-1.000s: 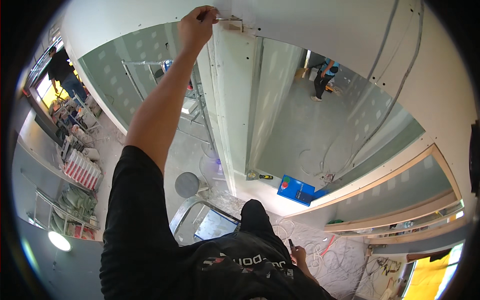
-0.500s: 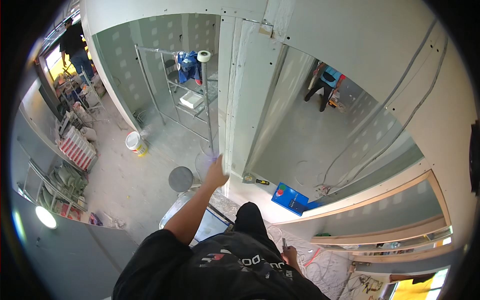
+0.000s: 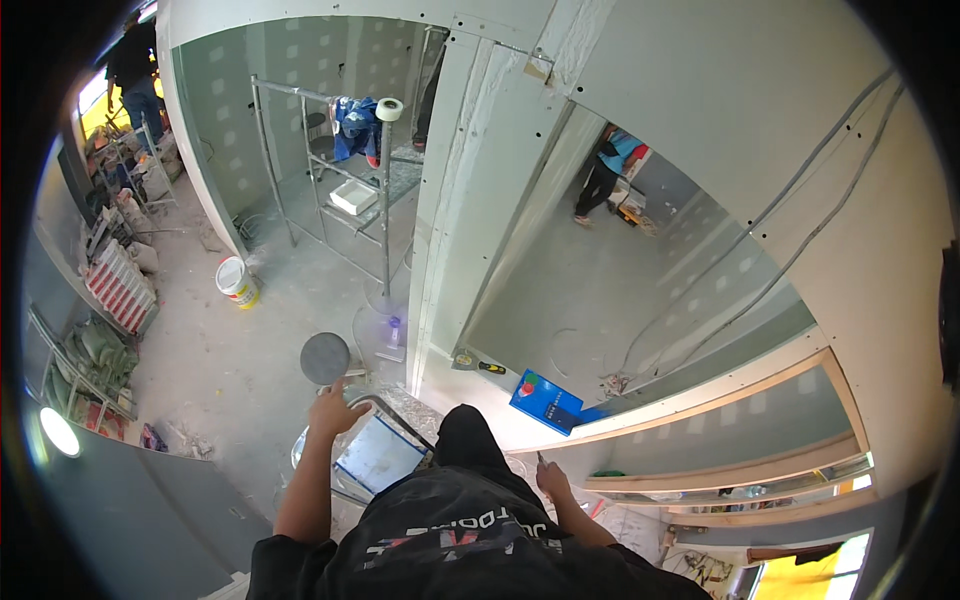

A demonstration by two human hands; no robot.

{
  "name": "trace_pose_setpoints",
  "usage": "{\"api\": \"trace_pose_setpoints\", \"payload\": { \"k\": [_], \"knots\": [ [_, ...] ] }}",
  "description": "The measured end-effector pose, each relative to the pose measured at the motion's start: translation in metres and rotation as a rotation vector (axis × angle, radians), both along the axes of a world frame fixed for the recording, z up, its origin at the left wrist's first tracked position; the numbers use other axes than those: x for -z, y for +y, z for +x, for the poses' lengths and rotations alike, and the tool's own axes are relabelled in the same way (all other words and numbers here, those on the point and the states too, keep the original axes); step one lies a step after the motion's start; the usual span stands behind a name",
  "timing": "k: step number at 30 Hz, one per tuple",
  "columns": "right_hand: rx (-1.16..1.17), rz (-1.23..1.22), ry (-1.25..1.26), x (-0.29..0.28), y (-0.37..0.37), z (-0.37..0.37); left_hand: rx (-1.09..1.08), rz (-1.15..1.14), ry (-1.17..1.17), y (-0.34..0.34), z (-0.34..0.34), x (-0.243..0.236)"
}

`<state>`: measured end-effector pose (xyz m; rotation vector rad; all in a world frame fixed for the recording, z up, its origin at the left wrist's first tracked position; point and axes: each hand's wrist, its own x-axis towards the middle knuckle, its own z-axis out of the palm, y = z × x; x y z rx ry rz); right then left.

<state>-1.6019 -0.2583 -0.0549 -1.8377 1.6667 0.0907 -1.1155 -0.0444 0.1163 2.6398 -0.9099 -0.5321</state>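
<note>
My left hand [image 3: 335, 408] hangs out in front of me, fingers apart and nothing visible in it. It is near a round grey stool seat [image 3: 326, 358] and a metal-framed stand with a pale blue-white top [image 3: 380, 455]; whether it touches either I cannot tell. Beside my right knee, my right hand [image 3: 552, 482] is closed on a slim grey tool [image 3: 541, 458] whose kind is too small to make out. On the wall ledge ahead lie a putty knife with a yellow-and-black handle [image 3: 490, 368] and a blue box [image 3: 546, 402].
A metal scaffold frame [image 3: 385, 220] carries blue cloth, a tape roll and a white tray [image 3: 353, 197]. A white bucket [image 3: 237, 282] stands on the dusty floor. One person [image 3: 610, 170] is beyond the wall opening, another [image 3: 135, 75] far left. Grey cables [image 3: 800, 220] hang at right.
My left hand has drawn back from the wall post and moved left and down, near the stool. My right hand has risen slightly with the tool. The person beyond the opening has turned and shifted.
</note>
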Motion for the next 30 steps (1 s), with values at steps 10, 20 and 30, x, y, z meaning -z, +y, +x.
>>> {"api": "trace_pose_setpoints", "payload": {
  "k": [10,20,30],
  "knots": [
    [-0.328,0.232,0.227,0.02,-0.013,-0.01,-0.021,-0.025,-0.142,-0.005,-0.005,0.0],
    [-0.459,0.26,0.198,0.002,-0.042,0.088,-0.042,0.064,-0.149,-0.01,-0.007,0.003],
    [-0.417,0.103,-0.218,-0.038,-0.04,0.235,-0.052,0.132,-0.105,-0.022,-0.001,-0.001]
  ]
}}
